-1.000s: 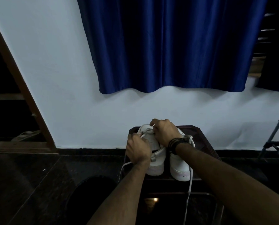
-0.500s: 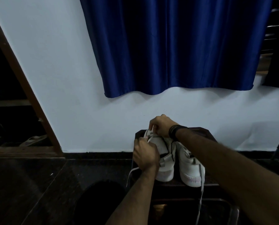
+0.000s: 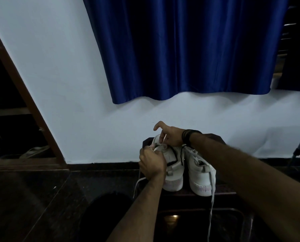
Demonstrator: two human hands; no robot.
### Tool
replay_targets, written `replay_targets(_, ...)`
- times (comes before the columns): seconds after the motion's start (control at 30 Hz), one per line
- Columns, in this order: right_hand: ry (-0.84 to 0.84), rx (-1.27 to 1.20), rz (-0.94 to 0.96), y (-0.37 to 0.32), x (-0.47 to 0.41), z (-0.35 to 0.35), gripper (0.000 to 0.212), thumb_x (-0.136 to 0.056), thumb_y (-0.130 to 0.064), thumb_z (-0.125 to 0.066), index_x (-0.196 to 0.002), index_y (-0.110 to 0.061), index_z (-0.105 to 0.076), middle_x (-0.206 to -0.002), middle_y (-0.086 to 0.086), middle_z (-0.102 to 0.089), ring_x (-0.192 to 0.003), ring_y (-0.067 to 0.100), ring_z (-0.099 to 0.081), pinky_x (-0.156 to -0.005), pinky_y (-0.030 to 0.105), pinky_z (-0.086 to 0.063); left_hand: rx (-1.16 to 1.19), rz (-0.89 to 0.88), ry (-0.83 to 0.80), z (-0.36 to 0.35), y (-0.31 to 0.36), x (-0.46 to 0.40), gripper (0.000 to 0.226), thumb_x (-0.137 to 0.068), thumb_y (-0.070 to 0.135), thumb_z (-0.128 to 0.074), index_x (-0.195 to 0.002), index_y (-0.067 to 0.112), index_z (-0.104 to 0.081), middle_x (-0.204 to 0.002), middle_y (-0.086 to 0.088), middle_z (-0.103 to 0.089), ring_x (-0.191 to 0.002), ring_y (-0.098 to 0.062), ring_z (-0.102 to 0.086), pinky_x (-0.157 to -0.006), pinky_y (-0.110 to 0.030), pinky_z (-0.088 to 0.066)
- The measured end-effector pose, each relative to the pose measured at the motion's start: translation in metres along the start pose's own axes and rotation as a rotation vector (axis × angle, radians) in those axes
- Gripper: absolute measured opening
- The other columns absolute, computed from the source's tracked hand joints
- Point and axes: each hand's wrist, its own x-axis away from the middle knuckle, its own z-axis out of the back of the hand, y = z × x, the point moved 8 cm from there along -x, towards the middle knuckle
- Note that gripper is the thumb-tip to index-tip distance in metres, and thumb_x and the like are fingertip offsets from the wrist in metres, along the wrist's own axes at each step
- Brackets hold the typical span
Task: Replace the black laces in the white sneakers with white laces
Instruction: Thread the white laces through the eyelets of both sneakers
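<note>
At far left we see a dark wooden door frame (image 3: 26,100) rising at a slant against the pale wall (image 3: 62,70), with a black floor (image 3: 23,203) below it. A blue curtain (image 3: 184,49) hangs on the wall above the work area.

Our left hand (image 3: 152,165) sits over the near side of the left sneaker (image 3: 170,165). Its grip is closed: the fingers are curled around a white lace (image 3: 158,147) at the top of this sneaker. A loose length of white lace hangs below this hand, off the edge of the bench (image 3: 213,137).

The left sneaker stands on the small dark bench, close against the wall. A black edge shows along its tongue; we cannot tell whether this is lace or trim.

Our right hand (image 3: 170,137) is held above the far end of the same sneaker. Its grip pinches the lace end between thumb and a finger, with the index finger raised and crooked. A dark band (image 3: 189,136) circles this wrist.

The right sneaker (image 3: 200,173) stands just beside the left one, touching it. A second white lace (image 3: 212,198) trails from it down past the bench front.
</note>
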Motion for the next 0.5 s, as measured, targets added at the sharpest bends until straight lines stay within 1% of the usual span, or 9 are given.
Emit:
replay_targets(0.07,0.024,-0.020,-0.009,0.002,0.000,0.002,0.058,-0.086,0.000,-0.059,-0.131,-0.025,-0.031,-0.101,-0.003,-0.065,-0.085,0.019,-0.059,-0.082,0.033,-0.051,-0.010,-0.008,-0.006,0.000,0.001,0.000,0.029,-0.093,0.010,-0.051,-0.116,0.012,-0.067,-0.118,-0.008,-0.061,-0.109,-0.032,-0.060,-0.076,-0.033,-0.041)
replay_targets(0.17,0.163,0.001,-0.002,0.002,0.004,0.012,0.056,-0.079,0.006,-0.061,-0.124,-0.025,-0.044,-0.102,0.000,-0.061,-0.086,0.019,-0.060,-0.077,0.034,-0.055,-0.021,-0.002,-0.008,0.000,0.000,-0.001,0.028,-0.092,0.011,-0.052,-0.115,0.013,-0.067,-0.117,-0.009,-0.062,-0.109,-0.034,-0.060,-0.081,-0.039,-0.047)
replay_targets(0.27,0.258,0.095,0.027,-0.003,0.009,0.017,0.043,-0.074,0.008,-0.060,-0.104,-0.021,-0.062,-0.094,0.000,-0.063,-0.082,0.019,-0.060,-0.072,0.030,-0.054,-0.022,0.009,-0.008,-0.001,0.000,-0.001,0.028,-0.092,0.012,-0.052,-0.114,0.015,-0.068,-0.117,-0.009,-0.062,-0.109,-0.035,-0.060,-0.083,-0.041,-0.048)
replay_targets(0.33,0.298,0.157,0.027,-0.006,0.014,0.019,0.034,-0.073,0.007,-0.059,-0.090,-0.023,-0.066,-0.089,-0.001,-0.064,-0.082,0.020,-0.061,-0.070,0.027,-0.050,-0.024,0.008,-0.011,-0.002,0.000,-0.002,0.029,-0.091,0.013,-0.051,-0.114,0.014,-0.068,-0.118,-0.010,-0.062,-0.109,-0.037,-0.059,-0.084,-0.043,-0.049)
replay_targets(0.37,0.307,0.206,0.027,-0.009,0.017,0.019,0.031,-0.075,0.004,-0.061,-0.084,-0.024,-0.068,-0.089,-0.002,-0.064,-0.084,0.020,-0.061,-0.071,0.026,-0.049,-0.026,0.009,-0.011,-0.002,-0.001,-0.002,0.028,-0.091,0.013,-0.051,-0.114,0.014,-0.068,-0.117,-0.010,-0.062,-0.108,-0.038,-0.059,-0.083,-0.043,-0.049)
replay_targets(0.43,0.296,0.382,0.049,-0.016,0.023,0.015,0.023,-0.077,-0.007,-0.064,-0.077,-0.029,-0.072,-0.094,-0.001,-0.067,-0.093,0.020,-0.060,-0.081,0.029,-0.047,-0.033,0.011,-0.008,-0.003,-0.001,-0.002,0.026,-0.092,0.015,-0.052,-0.113,0.012,-0.068,-0.116,-0.011,-0.062,-0.107,-0.038,-0.060,-0.082,-0.044,-0.049)
replay_targets(0.5,0.249,0.643,0.089,-0.024,0.029,0.005,0.015,-0.080,-0.020,-0.064,-0.083,-0.030,-0.075,-0.093,-0.003,-0.067,-0.097,0.018,-0.055,-0.088,0.031,-0.039,-0.040,0.014,-0.007,-0.003,-0.001,-0.002,0.025,-0.093,0.016,-0.053,-0.113,0.010,-0.067,-0.116,-0.012,-0.062,-0.107,-0.039,-0.060,-0.082,-0.044,-0.050)
